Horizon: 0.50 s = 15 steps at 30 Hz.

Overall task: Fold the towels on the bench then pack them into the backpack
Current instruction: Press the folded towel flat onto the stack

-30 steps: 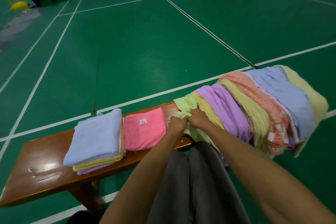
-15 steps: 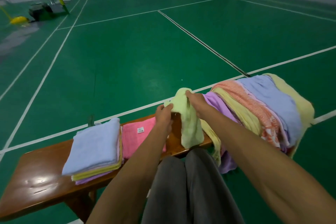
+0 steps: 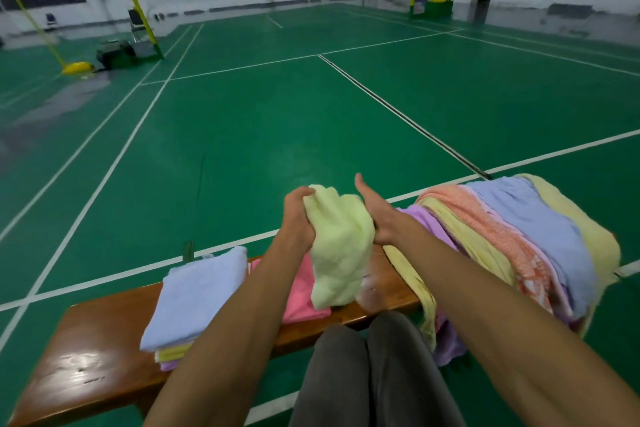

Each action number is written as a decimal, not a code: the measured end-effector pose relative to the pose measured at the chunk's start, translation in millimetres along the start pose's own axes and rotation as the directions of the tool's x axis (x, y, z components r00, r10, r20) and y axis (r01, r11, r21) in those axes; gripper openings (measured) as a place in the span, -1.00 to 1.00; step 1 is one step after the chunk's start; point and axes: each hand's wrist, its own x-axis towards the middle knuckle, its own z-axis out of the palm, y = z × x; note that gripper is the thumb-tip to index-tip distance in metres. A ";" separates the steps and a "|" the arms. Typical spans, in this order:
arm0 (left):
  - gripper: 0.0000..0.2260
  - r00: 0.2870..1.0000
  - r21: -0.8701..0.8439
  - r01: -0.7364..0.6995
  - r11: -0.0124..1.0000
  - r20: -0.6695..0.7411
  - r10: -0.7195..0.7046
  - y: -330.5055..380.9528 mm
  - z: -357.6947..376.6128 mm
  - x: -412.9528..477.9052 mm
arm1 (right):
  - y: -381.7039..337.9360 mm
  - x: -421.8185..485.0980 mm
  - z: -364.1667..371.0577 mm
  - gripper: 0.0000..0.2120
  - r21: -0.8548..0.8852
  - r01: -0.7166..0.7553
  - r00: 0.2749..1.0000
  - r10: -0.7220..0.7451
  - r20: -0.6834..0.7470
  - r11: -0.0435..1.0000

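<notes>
**A:** What are the hands doing?

**B:** Both are raised above the desk (image 3: 86, 371), holding a pale green towel (image 3: 337, 246) between them. The left hand (image 3: 298, 215) has its fingers (image 3: 294, 196) curled round the towel's upper left edge. The right hand (image 3: 375, 215) grips the right edge with its thumb pointing up (its other fingers are hidden behind the cloth). The towel hangs bunched below both hands, its lower end just above the desk.

**A:** And the other towels?

**B:** Below and to the left of the fingers, a folded stack (image 3: 194, 302) lies on the desk, light blue on top, yellow and purple edges beneath. Just beside it, nearer the hands, lies a folded pink towel (image 3: 301, 295). To the right of the fingers, an unfolded pile (image 3: 512, 246) is draped over the desk's end: purple, yellow, orange, blue.

**A:** The surroundings?

**B:** A green court floor (image 3: 277, 121) with white lines; the person's grey trousers (image 3: 367, 378) show at the bottom.
</notes>
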 end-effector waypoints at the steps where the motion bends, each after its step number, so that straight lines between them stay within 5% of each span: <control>1: -0.62 0.999 -0.041 0.027 0.999 0.043 -0.025 1.7 -3.6 -0.7 | -5.7 -3.0 6.5 -0.45 -0.033 0.047 0.998 -0.048 -0.028 0.998; 3: -0.42 0.992 -0.076 0.092 0.993 0.088 -0.086 3.1 -11.5 -2.9 | -11.8 0.9 9.8 -0.78 -0.101 0.155 0.979 -0.167 -0.116 0.983; 5: -0.46 0.988 -0.030 0.125 0.992 0.096 -0.122 -2.0 -17.4 -1.7 | -12.6 3.4 8.5 -0.90 -0.168 0.170 0.962 -0.200 -0.185 0.971; 9: -0.45 0.991 -0.030 0.114 0.993 0.079 -0.112 -12.7 -14.0 1.3 | -8.1 2.3 12.4 -0.73 -0.257 -0.013 0.992 -0.021 -0.128 0.966; 12: -0.69 0.997 -0.042 0.062 0.997 0.046 -0.060 -9.7 -2.3 0.1 | -7.8 3.1 18.4 -0.75 -0.207 -0.111 0.970 0.061 -0.237 0.972; 15: -0.72 0.999 -0.056 0.027 0.998 0.023 -0.026 -8.1 0.2 3.5 | -7.4 3.2 15.7 -0.64 -0.144 -0.229 0.934 0.175 -0.311 0.963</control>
